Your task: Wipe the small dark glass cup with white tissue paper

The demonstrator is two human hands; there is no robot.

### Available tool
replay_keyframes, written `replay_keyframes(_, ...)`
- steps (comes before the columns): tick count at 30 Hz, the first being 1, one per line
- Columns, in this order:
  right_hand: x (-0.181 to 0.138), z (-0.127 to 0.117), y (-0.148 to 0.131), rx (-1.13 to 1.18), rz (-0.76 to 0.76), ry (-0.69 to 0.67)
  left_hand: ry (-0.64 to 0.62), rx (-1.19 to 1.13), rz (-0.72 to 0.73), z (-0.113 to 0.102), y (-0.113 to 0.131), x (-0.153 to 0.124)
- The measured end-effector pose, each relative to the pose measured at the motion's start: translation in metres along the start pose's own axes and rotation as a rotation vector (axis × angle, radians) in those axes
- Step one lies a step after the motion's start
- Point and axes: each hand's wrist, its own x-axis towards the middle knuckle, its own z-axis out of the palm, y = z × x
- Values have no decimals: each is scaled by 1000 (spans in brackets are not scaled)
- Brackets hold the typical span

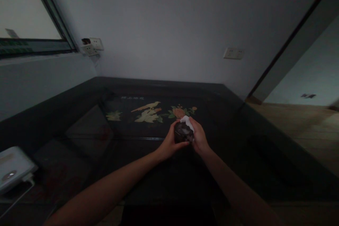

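Between my hands is a dark, rounded, shiny object (182,132), held above the black table; its exact kind is hard to make out in the dim light. My left hand (170,143) wraps round its left side, with the thumb along the near edge. A crumpled white tissue (186,121) pokes out at the top, pressed against the object's far right side by my right hand (199,135). The fingers of my right hand are curled and partly hidden behind the tissue and the object.
The glossy black table (148,155) carries an inlaid bird and flower picture (148,113). At the left edge stands a white device (14,169) with a white cable (19,197). Wall sockets (233,53) are on the wall behind, and a window (29,7) is at upper left.
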Motion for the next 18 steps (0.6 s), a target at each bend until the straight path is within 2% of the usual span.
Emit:
replay_keyframes(2, 2, 0, -3, 67, 70, 11, -6, 30, 20, 0, 0, -1)
replay_keyframes(4, 2, 1, -4, 82, 70, 47, 7, 33, 17, 0, -1, 0)
replay_keyframes(7, -3, 3, 2, -1, -33, 65, 62, 42, 2, 0, -2, 1)
replay_keyframes(12, -17, 7, 14, -150, -210, 14, 187, 82, -6, -3, -1, 4)
replay_keyframes(15, -21, 10, 12, -153, -221, 17, 188, 88, 1, -4, -1, 4)
replay_keyframes(18, -16, 9, 2, -93, -160, -13, 138, 141, 39, -5, -2, 3)
